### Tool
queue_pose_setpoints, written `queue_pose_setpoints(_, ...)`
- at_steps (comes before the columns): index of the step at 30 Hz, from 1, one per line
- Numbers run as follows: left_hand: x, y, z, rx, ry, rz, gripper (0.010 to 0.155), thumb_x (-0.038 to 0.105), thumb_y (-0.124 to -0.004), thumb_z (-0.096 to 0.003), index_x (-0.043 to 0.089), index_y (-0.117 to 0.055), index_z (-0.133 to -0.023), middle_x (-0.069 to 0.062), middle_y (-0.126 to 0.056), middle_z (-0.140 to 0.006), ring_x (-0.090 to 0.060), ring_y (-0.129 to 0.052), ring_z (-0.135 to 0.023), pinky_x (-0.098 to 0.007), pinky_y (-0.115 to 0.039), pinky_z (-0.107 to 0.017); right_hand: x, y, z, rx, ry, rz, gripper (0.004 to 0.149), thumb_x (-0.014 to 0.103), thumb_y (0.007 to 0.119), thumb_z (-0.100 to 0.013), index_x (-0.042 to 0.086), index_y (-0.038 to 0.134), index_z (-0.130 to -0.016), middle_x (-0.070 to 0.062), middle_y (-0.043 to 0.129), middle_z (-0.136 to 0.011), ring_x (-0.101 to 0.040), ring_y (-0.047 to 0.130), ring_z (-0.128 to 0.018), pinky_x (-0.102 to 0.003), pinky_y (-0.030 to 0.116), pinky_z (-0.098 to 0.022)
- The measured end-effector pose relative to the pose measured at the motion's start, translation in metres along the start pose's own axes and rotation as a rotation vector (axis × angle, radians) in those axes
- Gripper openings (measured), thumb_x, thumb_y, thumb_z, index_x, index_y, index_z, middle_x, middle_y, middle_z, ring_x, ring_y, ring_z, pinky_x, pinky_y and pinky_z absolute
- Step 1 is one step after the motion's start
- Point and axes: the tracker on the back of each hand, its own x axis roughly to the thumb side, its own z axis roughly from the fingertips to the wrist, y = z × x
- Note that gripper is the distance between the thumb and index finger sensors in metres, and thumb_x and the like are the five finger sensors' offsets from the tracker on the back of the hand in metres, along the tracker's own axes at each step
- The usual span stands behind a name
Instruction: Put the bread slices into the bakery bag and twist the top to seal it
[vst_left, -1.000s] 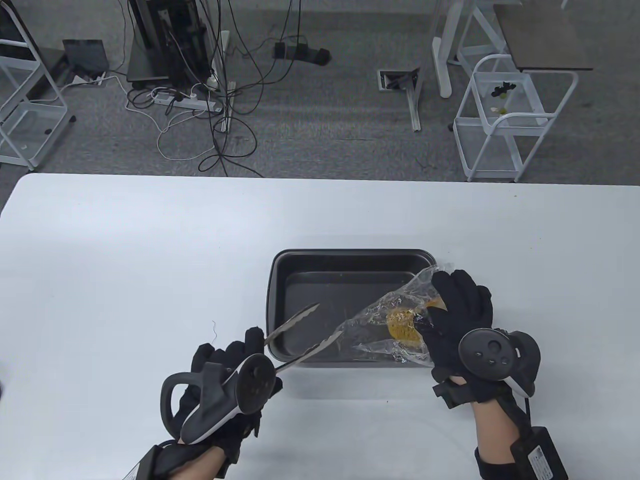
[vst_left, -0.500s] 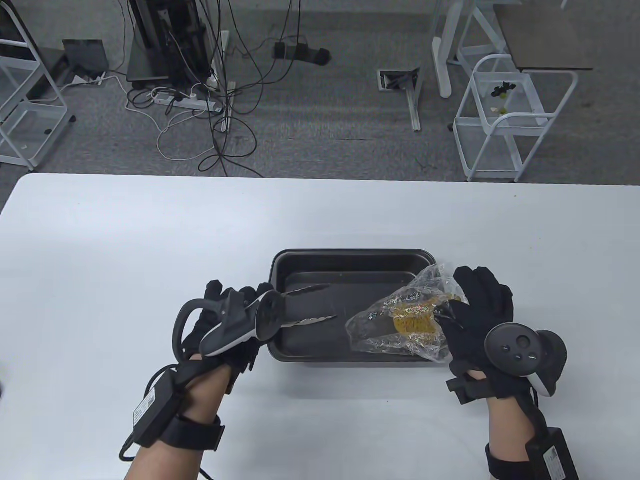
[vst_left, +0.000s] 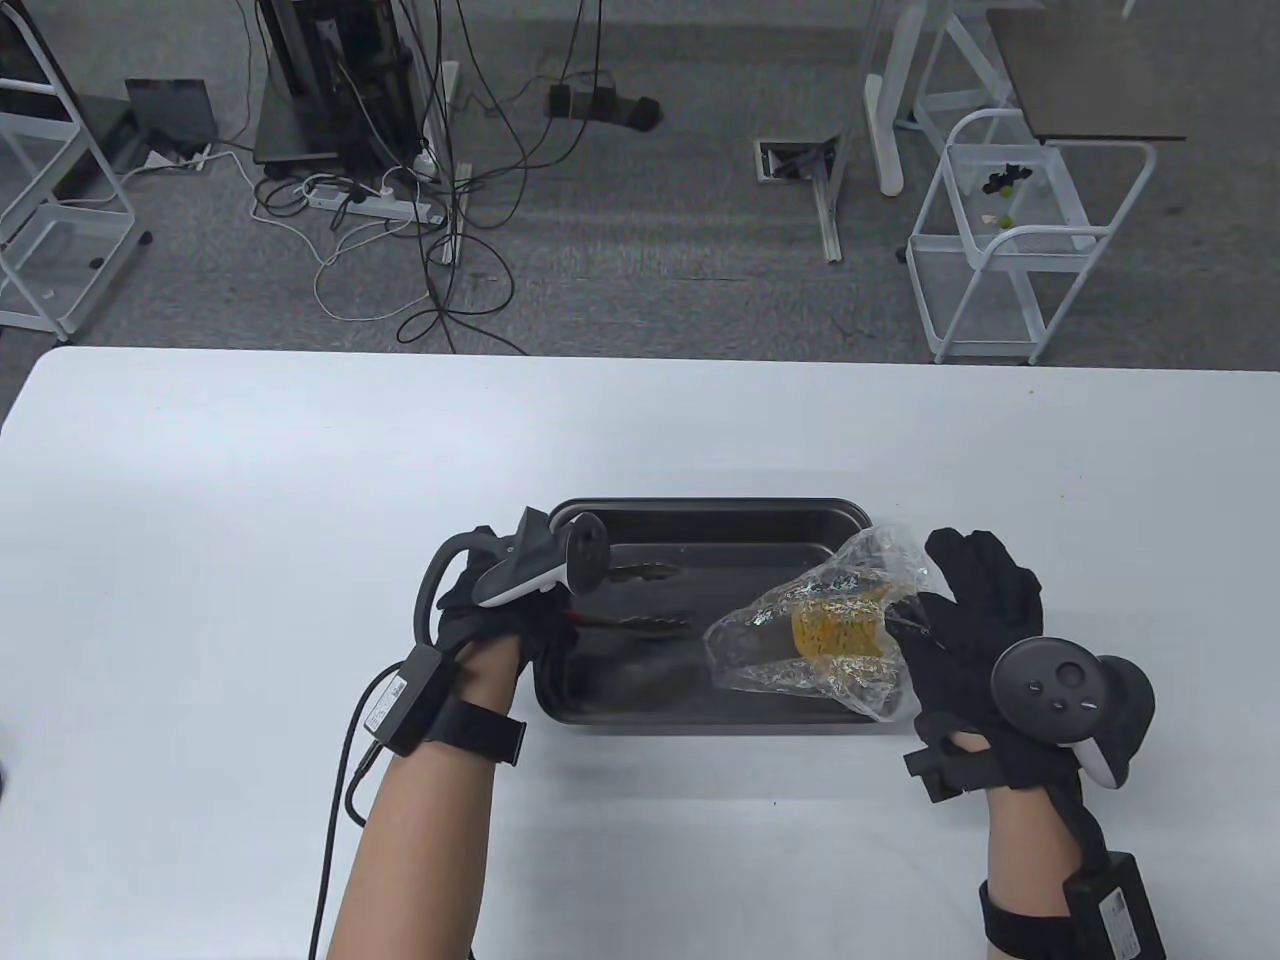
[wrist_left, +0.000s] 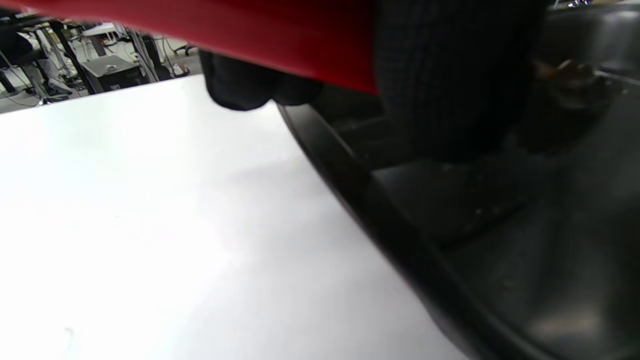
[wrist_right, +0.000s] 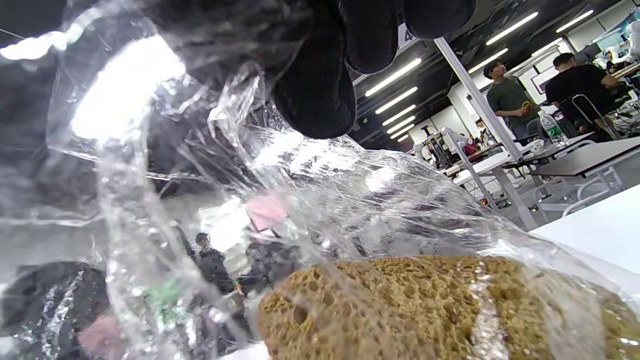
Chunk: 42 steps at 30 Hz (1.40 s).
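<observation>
A clear bakery bag (vst_left: 790, 650) holding a brown bread slice (vst_left: 835, 632) hangs over the right end of the black tray (vst_left: 700, 507). My right hand (vst_left: 960, 620) holds the bag from the right, thumb pinching the plastic. In the right wrist view the bread (wrist_right: 400, 310) lies inside the crinkled bag (wrist_right: 350, 200) below my fingers (wrist_right: 315, 95). My left hand (vst_left: 520, 640) sits at the tray's left end and grips metal tongs (vst_left: 650, 622), whose tips lie low inside the tray. The left wrist view shows the tongs' red handle (wrist_left: 250, 35) under a gloved finger (wrist_left: 450, 90), beside the tray rim (wrist_left: 380, 210).
The tray stands on a white table (vst_left: 250, 500). Beyond the table's far edge are cables, a power strip (vst_left: 370, 203) and a white wire cart (vst_left: 1010, 240) on the floor. People stand at desks in the background of the right wrist view.
My left hand moved forward and right to the tray's left end, bringing the tongs down into the tray. My right hand with the bag drifted slightly right.
</observation>
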Motion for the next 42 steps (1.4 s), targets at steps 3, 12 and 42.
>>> queue_pose_setpoints(3, 0.002, -0.006, -0.008, 0.013, -0.014, 0.027, 0.087, 0.044, -0.109, -0.0289, 0.033, -0.066, -0.104, 0.007, -0.079, -0.102, -0.013, -0.07, -0.105, -0.06, -0.042, -0.088, -0.002, 0.0, -0.002, 0.001, 0.006, -0.008, 0.043, 0.035, 0.082, -0.049, -0.001, 0.095, -0.068, -0.027, 0.062, -0.111, -0.062, 0.046, -0.102, -0.077, 0.032, -0.068)
queue_pose_setpoints(12, 0.009, -0.014, -0.016, -0.022, 0.016, -0.054, 0.086, 0.032, -0.114, -0.0312, 0.037, -0.067, -0.103, 0.011, -0.048, -0.117, -0.024, -0.042, -0.118, -0.06, -0.032, -0.089, -0.003, 0.002, -0.005, 0.005, 0.011, -0.01, 0.043, 0.035, 0.082, -0.049, -0.002, 0.095, -0.068, -0.026, 0.062, -0.111, -0.061, 0.046, -0.102, -0.077, 0.032, -0.068)
queue_pose_setpoints(42, 0.116, 0.014, 0.178, 0.609, -0.213, 0.102, 0.104, 0.072, -0.078, -0.0384, 0.03, -0.021, -0.114, -0.014, -0.012, -0.121, -0.046, -0.024, -0.116, -0.066, -0.025, -0.085, 0.075, 0.022, 0.024, -0.221, 0.064, 0.112, 0.043, 0.032, 0.084, -0.046, -0.008, 0.098, -0.049, -0.029, 0.079, -0.098, -0.061, 0.062, -0.094, -0.078, 0.032, -0.062)
